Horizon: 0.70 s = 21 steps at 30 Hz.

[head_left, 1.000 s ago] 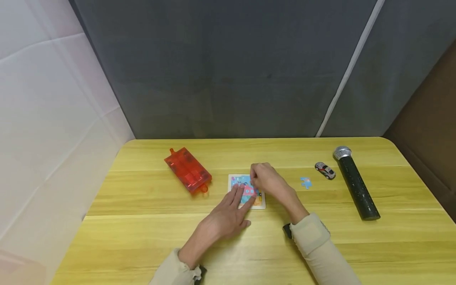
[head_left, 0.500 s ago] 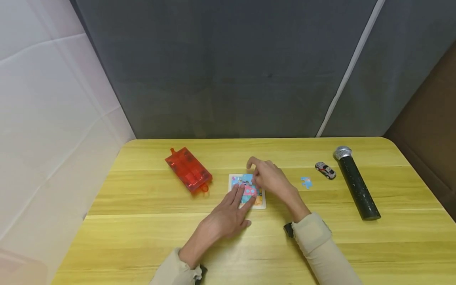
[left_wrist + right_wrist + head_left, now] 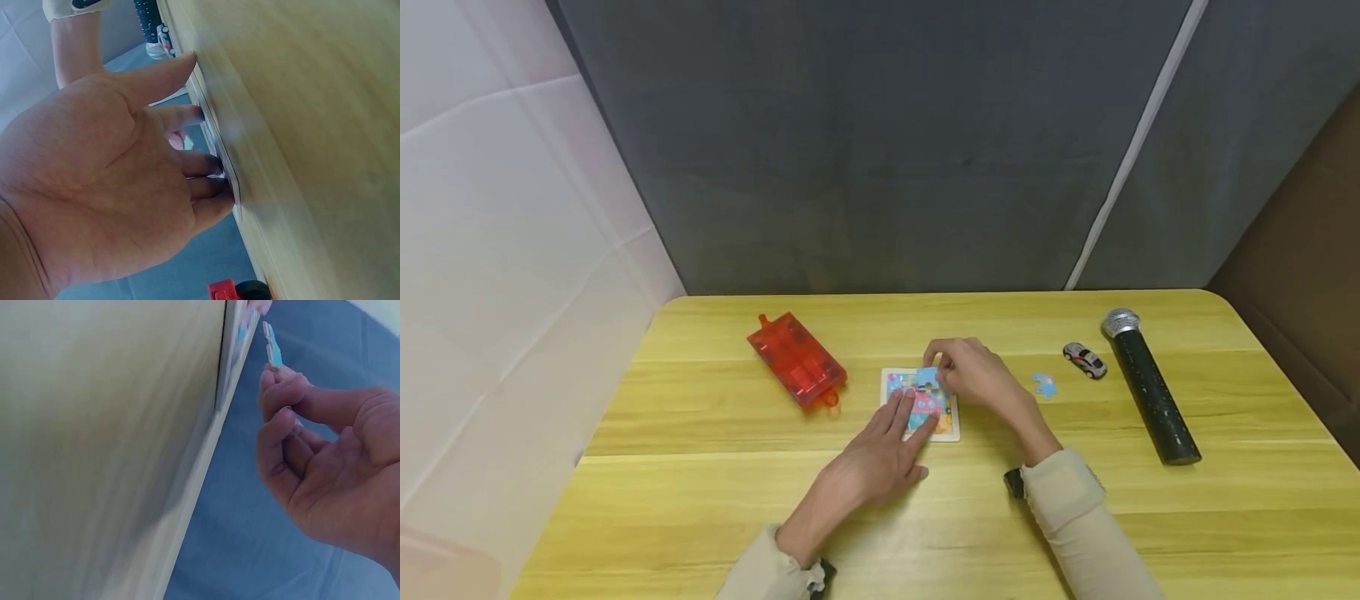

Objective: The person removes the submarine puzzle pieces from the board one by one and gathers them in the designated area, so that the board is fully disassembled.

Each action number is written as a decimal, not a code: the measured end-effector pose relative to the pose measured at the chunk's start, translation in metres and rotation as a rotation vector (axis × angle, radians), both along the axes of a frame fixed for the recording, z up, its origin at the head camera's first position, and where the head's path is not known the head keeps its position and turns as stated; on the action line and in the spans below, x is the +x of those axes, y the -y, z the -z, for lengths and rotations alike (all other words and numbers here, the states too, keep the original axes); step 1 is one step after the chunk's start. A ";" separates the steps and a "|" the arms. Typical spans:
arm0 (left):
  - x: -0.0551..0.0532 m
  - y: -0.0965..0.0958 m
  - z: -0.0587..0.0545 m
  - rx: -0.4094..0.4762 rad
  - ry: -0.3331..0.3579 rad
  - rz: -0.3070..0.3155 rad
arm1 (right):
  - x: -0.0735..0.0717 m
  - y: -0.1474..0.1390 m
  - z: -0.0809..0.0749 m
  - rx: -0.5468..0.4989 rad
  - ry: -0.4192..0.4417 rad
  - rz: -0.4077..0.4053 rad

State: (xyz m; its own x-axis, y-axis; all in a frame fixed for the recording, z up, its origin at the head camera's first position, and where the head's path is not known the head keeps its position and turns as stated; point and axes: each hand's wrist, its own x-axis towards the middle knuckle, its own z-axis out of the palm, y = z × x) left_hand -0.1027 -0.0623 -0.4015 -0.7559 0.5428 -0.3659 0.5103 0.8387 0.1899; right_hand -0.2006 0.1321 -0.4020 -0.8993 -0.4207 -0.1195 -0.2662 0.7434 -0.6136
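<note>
A small picture puzzle in a white-edged tray [image 3: 956, 432] lies flat at the middle of the table. My left hand [image 3: 876, 462] rests its extended fingers on the pink part of the picture; in the left wrist view the fingertips [image 3: 215, 203] lie over the tray's edge. My right hand [image 3: 973, 375] is at the tray's upper right. Between thumb and forefinger it pinches a light blue puzzle piece [image 3: 274, 349], which in the right wrist view stands off the board on edge. Another light blue puzzle piece [image 3: 1044, 385] lies loose to the right.
A see-through red case [image 3: 797, 358] lies left of the tray. At the right are a small silver toy car [image 3: 1084, 360] and a black microphone [image 3: 1152, 392] with a silver head. A grey wall backs the table.
My right hand's forefinger was raised half a second ago and now bends down onto the puzzle piece. That piece has shifted slightly rightward. My left hand stays in place.
</note>
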 end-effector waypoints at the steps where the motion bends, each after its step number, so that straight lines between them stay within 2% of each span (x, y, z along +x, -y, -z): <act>1: 0.000 0.000 0.000 -0.001 0.000 -0.001 | -0.001 -0.004 0.000 0.012 0.006 0.001; 9: 0.001 -0.001 0.002 -0.030 -0.030 0.014 | -0.009 -0.032 0.000 0.045 0.041 0.051; 16: 0.001 -0.001 0.002 -0.012 -0.021 0.003 | -0.011 -0.053 -0.002 0.001 0.088 0.044; 21: 0.001 -0.001 0.001 -0.004 -0.018 0.002 | -0.011 -0.070 -0.007 0.032 0.136 0.055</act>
